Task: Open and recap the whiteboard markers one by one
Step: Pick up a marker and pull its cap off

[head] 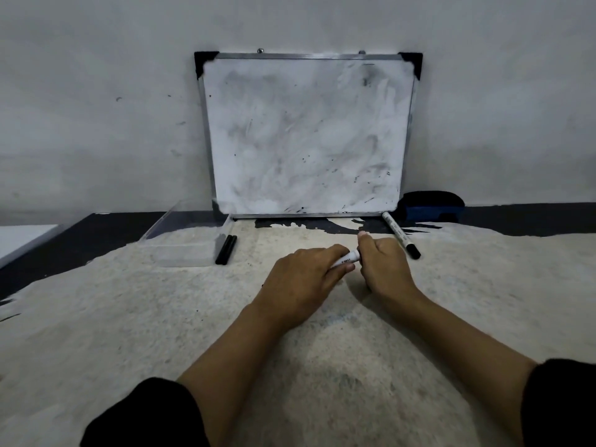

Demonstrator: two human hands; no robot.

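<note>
A white-barrelled whiteboard marker [347,259] is held between both hands above the worn table. My left hand [303,279] wraps the barrel. My right hand [382,266] closes over the marker's right end, hiding the cap. A second white marker with a black cap [401,235] lies on the table to the right of my hands, capped end toward me. Two black markers [226,249] lie side by side against the right wall of a clear plastic tray.
A smudged whiteboard [306,137] leans against the wall at the back. A blue and black eraser [430,206] sits right of it. The clear tray [183,240] stands at the left. The table's dark edge [64,246] runs along the far left.
</note>
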